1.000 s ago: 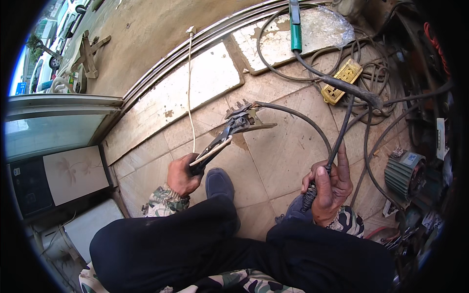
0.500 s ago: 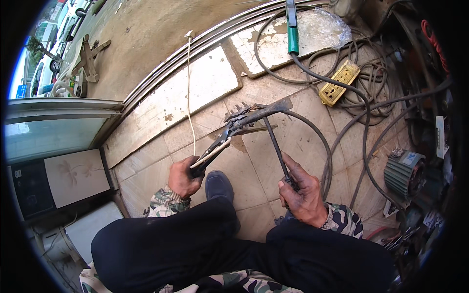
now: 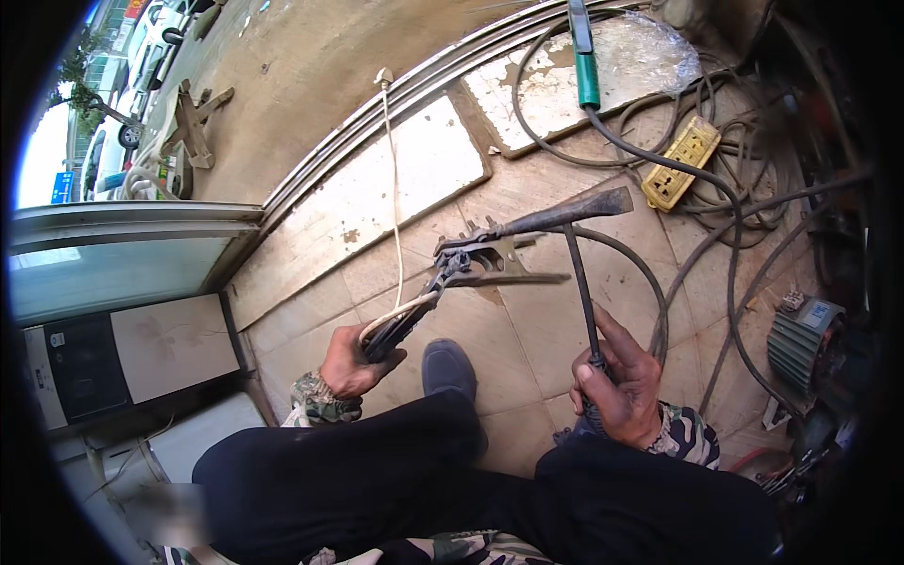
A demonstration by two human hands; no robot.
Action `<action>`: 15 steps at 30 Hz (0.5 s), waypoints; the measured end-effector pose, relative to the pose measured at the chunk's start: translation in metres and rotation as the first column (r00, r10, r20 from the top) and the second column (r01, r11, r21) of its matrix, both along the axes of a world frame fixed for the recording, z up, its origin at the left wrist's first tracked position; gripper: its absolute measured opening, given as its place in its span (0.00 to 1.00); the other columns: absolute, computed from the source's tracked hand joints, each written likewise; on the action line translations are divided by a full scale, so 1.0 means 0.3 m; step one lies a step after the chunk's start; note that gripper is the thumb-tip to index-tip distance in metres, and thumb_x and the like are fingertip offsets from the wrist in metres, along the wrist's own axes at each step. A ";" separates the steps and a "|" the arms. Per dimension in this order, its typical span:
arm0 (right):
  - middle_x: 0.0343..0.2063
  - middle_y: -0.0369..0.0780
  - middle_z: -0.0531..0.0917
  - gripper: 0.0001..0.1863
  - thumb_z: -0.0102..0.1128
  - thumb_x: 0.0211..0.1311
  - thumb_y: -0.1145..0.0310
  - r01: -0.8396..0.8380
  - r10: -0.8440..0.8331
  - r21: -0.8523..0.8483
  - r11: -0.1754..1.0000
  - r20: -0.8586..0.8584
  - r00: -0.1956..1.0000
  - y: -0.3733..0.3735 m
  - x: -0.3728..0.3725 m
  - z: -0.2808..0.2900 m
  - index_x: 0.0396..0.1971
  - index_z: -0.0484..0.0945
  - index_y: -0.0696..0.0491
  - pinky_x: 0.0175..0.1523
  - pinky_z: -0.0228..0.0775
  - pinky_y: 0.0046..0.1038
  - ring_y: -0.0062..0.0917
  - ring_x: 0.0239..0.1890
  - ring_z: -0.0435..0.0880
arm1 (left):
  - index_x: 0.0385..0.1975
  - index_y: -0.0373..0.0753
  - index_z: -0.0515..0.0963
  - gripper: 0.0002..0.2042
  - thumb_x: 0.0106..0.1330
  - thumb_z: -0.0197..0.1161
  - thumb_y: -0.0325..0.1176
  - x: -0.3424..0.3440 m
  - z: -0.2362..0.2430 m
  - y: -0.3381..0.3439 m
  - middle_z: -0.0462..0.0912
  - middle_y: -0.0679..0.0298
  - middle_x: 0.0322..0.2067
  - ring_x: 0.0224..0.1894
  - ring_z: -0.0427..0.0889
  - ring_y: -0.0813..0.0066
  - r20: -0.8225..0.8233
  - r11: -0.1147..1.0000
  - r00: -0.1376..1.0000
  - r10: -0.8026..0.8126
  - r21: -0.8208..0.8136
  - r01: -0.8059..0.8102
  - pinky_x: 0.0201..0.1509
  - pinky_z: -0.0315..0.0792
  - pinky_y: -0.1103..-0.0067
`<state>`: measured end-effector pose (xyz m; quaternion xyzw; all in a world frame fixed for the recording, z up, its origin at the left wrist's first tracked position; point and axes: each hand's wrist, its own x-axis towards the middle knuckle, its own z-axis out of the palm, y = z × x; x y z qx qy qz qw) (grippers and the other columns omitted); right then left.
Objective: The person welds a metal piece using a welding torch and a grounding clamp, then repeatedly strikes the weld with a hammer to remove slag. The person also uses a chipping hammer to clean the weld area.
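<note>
My left hand (image 3: 354,362) is closed round the black handles of a pliers-like metal tool (image 3: 450,267), with a light cord or strip along it. Its jaws spread to the right; several bolt-like stubs stick up on the far side, and a flat bar (image 3: 513,278) juts out nearer me. A chipping hammer (image 3: 579,278) with a coiled-wire grip stands in my closed right hand (image 3: 621,384). Its long dark head (image 3: 570,213) lies across the far side of the jaws, pointing right with a broad end. Whether head and jaws touch, I cannot tell.
A yellow power strip (image 3: 680,162) lies among looped dark cables (image 3: 744,184) at the far right. Beyond it is a green-handled holder (image 3: 586,80) on a worn white slab. A finned motor (image 3: 800,344) stands at right. At left are a glass panel (image 3: 132,264) and cabinet (image 3: 174,347).
The hammer head has moved right along the jaws, away from my left hand. The pliers-like tool has turned, and its flat bar shows more. The whole view has shifted slightly.
</note>
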<state>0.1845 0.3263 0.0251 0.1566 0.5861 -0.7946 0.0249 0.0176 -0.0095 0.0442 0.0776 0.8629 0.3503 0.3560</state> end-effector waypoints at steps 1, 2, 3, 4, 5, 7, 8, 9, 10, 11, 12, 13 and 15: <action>0.23 0.37 0.81 0.33 0.53 0.68 0.81 -0.019 0.019 -0.010 1.000 -0.002 1.000 0.004 -0.001 0.003 0.74 0.60 0.63 0.28 0.72 0.22 0.16 0.21 0.79 | 0.43 0.33 0.84 0.14 0.61 0.76 0.31 -0.013 0.038 0.009 0.83 0.68 0.32 0.34 0.76 0.83 0.070 1.000 0.997 0.013 -0.023 -0.011 0.40 0.74 0.80; 0.22 0.38 0.80 0.34 0.52 0.68 0.81 -0.042 0.041 -0.014 0.999 -0.028 0.999 0.007 -0.003 -0.003 0.75 0.59 0.62 0.28 0.72 0.23 0.18 0.21 0.79 | 0.42 0.33 0.84 0.13 0.61 0.76 0.31 -0.025 0.056 0.000 0.84 0.67 0.32 0.35 0.77 0.82 0.084 0.999 0.996 -0.020 -0.037 0.023 0.40 0.74 0.79; 0.22 0.38 0.79 0.35 0.51 0.68 0.81 -0.064 0.063 -0.016 0.998 -0.054 0.997 0.009 -0.004 -0.010 0.76 0.58 0.60 0.28 0.73 0.23 0.19 0.20 0.78 | 0.41 0.33 0.84 0.12 0.61 0.76 0.31 -0.040 0.071 -0.015 0.84 0.67 0.32 0.35 0.77 0.82 0.100 0.997 0.994 -0.051 -0.050 0.056 0.41 0.74 0.79; 0.21 0.39 0.78 0.36 0.51 0.68 0.80 -0.086 0.084 -0.016 0.996 -0.078 0.993 0.011 -0.005 -0.016 0.77 0.57 0.59 0.27 0.73 0.24 0.20 0.19 0.77 | 0.40 0.33 0.84 0.12 0.61 0.76 0.30 -0.054 0.086 -0.030 0.84 0.66 0.33 0.36 0.78 0.82 0.118 0.994 0.990 -0.082 -0.062 0.090 0.41 0.74 0.79; 0.21 0.39 0.78 0.36 0.52 0.68 0.81 -0.100 0.097 -0.028 0.995 -0.102 0.990 0.012 -0.004 -0.021 0.76 0.57 0.59 0.27 0.73 0.24 0.20 0.20 0.78 | 0.40 0.33 0.84 0.11 0.61 0.76 0.30 -0.064 0.093 -0.035 0.84 0.66 0.33 0.36 0.78 0.82 0.139 0.990 0.984 -0.113 -0.064 0.123 0.42 0.75 0.78; 0.21 0.40 0.79 0.36 0.52 0.68 0.81 -0.126 0.122 -0.024 0.992 -0.123 0.985 0.015 -0.006 -0.026 0.76 0.57 0.59 0.28 0.73 0.24 0.20 0.20 0.79 | 0.40 0.34 0.84 0.11 0.61 0.76 0.30 -0.077 0.110 -0.032 0.85 0.66 0.33 0.37 0.79 0.81 0.166 0.992 0.980 -0.106 -0.049 0.115 0.43 0.75 0.78; 0.22 0.40 0.79 0.36 0.52 0.68 0.81 -0.140 0.137 -0.018 0.990 -0.127 0.982 0.016 -0.004 -0.027 0.76 0.57 0.59 0.28 0.73 0.24 0.21 0.20 0.79 | 0.40 0.34 0.84 0.11 0.61 0.77 0.30 -0.078 0.112 -0.032 0.85 0.66 0.33 0.37 0.80 0.81 0.184 0.993 0.978 -0.101 -0.036 0.110 0.43 0.75 0.78; 0.22 0.40 0.80 0.36 0.53 0.68 0.80 -0.146 0.143 -0.013 0.989 -0.127 0.982 0.017 -0.004 -0.031 0.76 0.58 0.59 0.28 0.73 0.24 0.21 0.20 0.80 | 0.40 0.34 0.84 0.12 0.60 0.77 0.30 -0.084 0.116 -0.035 0.86 0.66 0.34 0.38 0.81 0.81 0.196 0.992 0.975 -0.108 -0.048 0.119 0.44 0.76 0.78; 0.22 0.40 0.80 0.36 0.53 0.68 0.80 -0.155 0.152 -0.015 0.988 -0.127 0.980 0.018 -0.005 -0.031 0.76 0.58 0.59 0.28 0.73 0.24 0.21 0.20 0.80 | 0.41 0.33 0.84 0.12 0.60 0.77 0.30 -0.089 0.119 -0.035 0.86 0.66 0.34 0.38 0.80 0.81 0.213 0.992 0.972 -0.104 -0.053 0.117 0.44 0.76 0.79; 0.22 0.40 0.80 0.36 0.53 0.68 0.80 -0.165 0.161 -0.020 0.986 -0.129 0.979 0.021 -0.007 -0.028 0.76 0.58 0.59 0.28 0.73 0.24 0.21 0.20 0.80 | 0.42 0.33 0.84 0.13 0.60 0.77 0.30 -0.094 0.127 -0.034 0.86 0.66 0.35 0.38 0.80 0.82 0.228 0.992 0.969 -0.098 -0.060 0.115 0.45 0.76 0.79; 0.22 0.40 0.81 0.36 0.54 0.68 0.80 -0.174 0.169 -0.024 0.984 -0.131 0.977 0.022 -0.008 -0.030 0.76 0.58 0.59 0.28 0.73 0.24 0.20 0.21 0.80 | 0.42 0.33 0.84 0.13 0.60 0.77 0.30 -0.098 0.134 -0.033 0.86 0.67 0.35 0.38 0.80 0.82 0.243 0.991 0.966 -0.093 -0.067 0.112 0.45 0.76 0.79; 0.23 0.39 0.82 0.36 0.55 0.67 0.81 -0.168 0.163 -0.032 0.985 -0.136 0.977 0.020 -0.005 -0.035 0.75 0.59 0.60 0.29 0.74 0.23 0.19 0.21 0.80 | 0.43 0.33 0.84 0.14 0.60 0.77 0.30 -0.104 0.138 -0.032 0.86 0.67 0.35 0.38 0.80 0.82 0.260 0.991 0.962 -0.089 -0.074 0.112 0.45 0.76 0.79; 0.24 0.37 0.84 0.36 0.56 0.64 0.82 -0.157 0.151 -0.037 0.987 -0.136 0.979 0.021 0.001 -0.038 0.74 0.62 0.61 0.30 0.74 0.22 0.17 0.21 0.81 | 0.44 0.32 0.83 0.15 0.60 0.77 0.29 -0.113 0.131 -0.030 0.86 0.67 0.35 0.38 0.81 0.82 0.299 0.991 0.951 -0.084 -0.076 0.112 0.45 0.77 0.80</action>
